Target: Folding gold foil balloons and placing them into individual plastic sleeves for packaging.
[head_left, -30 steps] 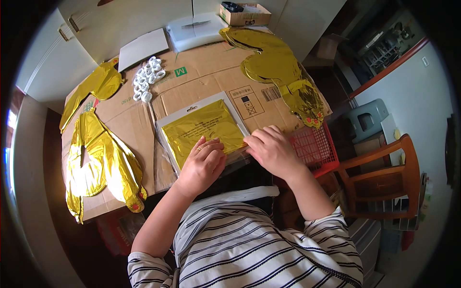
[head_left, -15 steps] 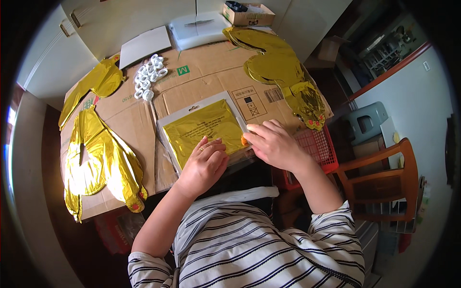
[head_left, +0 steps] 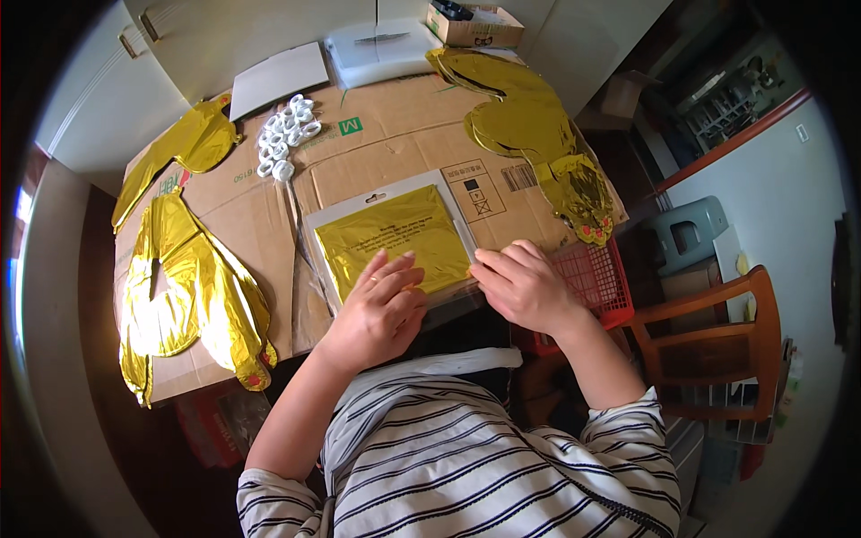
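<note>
A flat clear plastic bag (head_left: 453,193) with a hanging hole at its top lies on the cardboard in front of me. Inside is a folded sheet of shiny gold foil (head_left: 359,229), with dark print showing over it. My left hand (head_left: 381,300) hovers at the bag's lower edge, fingers raised and partly spread, holding nothing visible. At the lower right corner, my right hand (head_left: 520,282) has its fingers pinched together on the bag's edge. Its fingertips hide exactly what lies between them.
Gold foil balloons lie flat at left (head_left: 193,278), far left (head_left: 202,139) and right (head_left: 520,117). Farther back are several white ribbon rolls (head_left: 285,134), a white stack (head_left: 280,79), clear bags (head_left: 377,54) and a small box (head_left: 475,27). A red basket (head_left: 592,282) and wooden chair (head_left: 708,336) stand right.
My left fingers have lifted and spread a little. The right hand has shifted slightly toward me, and the orange bit seen at its fingertips is now out of sight. The view has shifted slightly.
</note>
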A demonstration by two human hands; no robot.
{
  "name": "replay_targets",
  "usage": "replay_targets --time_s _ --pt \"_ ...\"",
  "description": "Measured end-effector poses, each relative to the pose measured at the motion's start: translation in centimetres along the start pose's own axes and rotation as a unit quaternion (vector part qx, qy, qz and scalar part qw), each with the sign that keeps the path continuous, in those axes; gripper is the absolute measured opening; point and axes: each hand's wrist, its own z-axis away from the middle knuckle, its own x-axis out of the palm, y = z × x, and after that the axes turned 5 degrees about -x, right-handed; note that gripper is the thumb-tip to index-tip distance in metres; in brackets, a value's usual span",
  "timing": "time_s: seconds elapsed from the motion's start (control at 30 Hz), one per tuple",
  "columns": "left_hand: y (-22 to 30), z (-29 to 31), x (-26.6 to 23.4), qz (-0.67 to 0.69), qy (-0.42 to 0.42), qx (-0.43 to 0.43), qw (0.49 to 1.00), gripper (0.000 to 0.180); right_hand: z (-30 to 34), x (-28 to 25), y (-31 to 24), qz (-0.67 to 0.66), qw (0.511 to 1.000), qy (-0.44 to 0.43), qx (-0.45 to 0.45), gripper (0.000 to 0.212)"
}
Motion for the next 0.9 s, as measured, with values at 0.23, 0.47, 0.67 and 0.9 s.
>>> replay_targets --time_s 0.23,0.47,0.67,0.9 --pt "0.9 6.0 -5.8 -0.096 -0.062 -0.1 0.988 0.073 2.2 -1.1 0.2 -0.031 0.999 -0.024 -0.01 0.079" --pt "-0.6 7.8 -3.1 -0.211 0.033 -0.019 0.977 0.04 2.3 2.6 0.9 0.017 0.996 0.059 -0.058 0.055" --pt "-1.3 8.6 -2.9 -0.201 0.086 -0.004 0.976 0.028 2.2 2.2 0.1 0.032 0.994 0.085 -0.064 0.04" --pt "-1.1 8.9 -3.0 -0.19 0.11 -0.043 0.975 0.018 1.0 1.6 0.2 -0.038 0.992 0.108 -0.051 0.026"
